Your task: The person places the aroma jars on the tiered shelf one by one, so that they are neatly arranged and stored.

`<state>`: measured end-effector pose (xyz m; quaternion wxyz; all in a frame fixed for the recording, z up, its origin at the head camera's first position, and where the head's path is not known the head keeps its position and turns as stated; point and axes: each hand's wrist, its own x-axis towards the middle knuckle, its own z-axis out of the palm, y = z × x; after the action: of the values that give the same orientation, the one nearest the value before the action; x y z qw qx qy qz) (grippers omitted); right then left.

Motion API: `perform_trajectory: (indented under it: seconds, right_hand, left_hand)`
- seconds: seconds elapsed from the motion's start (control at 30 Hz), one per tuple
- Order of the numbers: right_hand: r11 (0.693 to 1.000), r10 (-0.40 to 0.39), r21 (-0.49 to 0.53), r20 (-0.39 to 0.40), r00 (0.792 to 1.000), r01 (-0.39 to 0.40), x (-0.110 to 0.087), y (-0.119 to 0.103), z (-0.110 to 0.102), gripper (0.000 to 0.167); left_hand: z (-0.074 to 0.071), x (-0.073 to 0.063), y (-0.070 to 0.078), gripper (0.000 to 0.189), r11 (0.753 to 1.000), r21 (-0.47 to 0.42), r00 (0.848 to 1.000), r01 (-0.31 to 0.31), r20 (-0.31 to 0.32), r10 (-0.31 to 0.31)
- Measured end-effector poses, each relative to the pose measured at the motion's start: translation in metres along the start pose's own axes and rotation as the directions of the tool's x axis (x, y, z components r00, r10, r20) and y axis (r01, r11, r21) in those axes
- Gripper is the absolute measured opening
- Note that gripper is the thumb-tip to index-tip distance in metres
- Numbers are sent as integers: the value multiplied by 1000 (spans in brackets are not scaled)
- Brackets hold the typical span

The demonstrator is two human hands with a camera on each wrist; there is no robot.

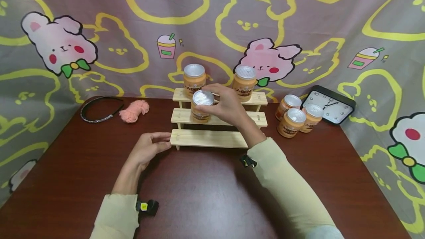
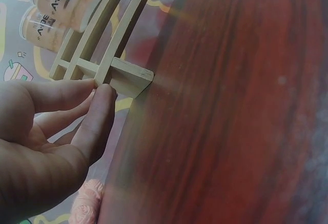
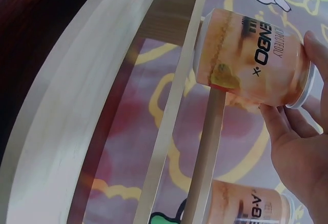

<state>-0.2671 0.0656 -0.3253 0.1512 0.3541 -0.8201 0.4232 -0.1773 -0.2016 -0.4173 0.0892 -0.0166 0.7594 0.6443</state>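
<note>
My right hand (image 1: 229,104) grips an orange-labelled can (image 1: 200,111) with a silver lid near its top, at the left part of the middle step of a wooden three-step rack (image 1: 212,138). In the right wrist view the can (image 3: 251,60) has its base right at the step's edge. With thumb and fingertips, my left hand (image 1: 149,148) pinches the left end of the lowest step; the left wrist view shows this hand (image 2: 56,126) at the plank's end. On the top step stand two similar cans, one at the left (image 1: 194,80) and one at the right (image 1: 244,84).
Three more cans (image 1: 292,123) stand grouped on the brown table (image 1: 206,194) right of the rack. Behind them a black-framed clock (image 1: 328,104) leans back. A black headband (image 1: 99,110) and pink yarn (image 1: 134,111) lie at the left. A patterned curtain (image 1: 212,28) hangs behind.
</note>
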Motion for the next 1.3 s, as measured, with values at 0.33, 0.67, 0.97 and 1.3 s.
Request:
perform_trajectory:
  seconds: [0.33,0.67,0.97,1.3]
  right_hand:
    - [1000,24,-9,-15,1000,-24,6,-5,11,57]
    - [997,74,-9,-34,997,-74,10,-6,21,58]
    - [991,133,-2,-53,990,-133,11,-9,28,61]
    - [988,152,8,-49,987,-152,11,-10,30,62]
  left_hand:
    - [-1,0,0,44,1000,4,1000,6,-3,-6]
    - [0,0,0,44,1000,3,1000,-1,-2,1]
    - [1,-1,1,43,1000,6,1000,2,-4,-2]
    - [0,-1,0,44,1000,6,1000,-1,-4,1]
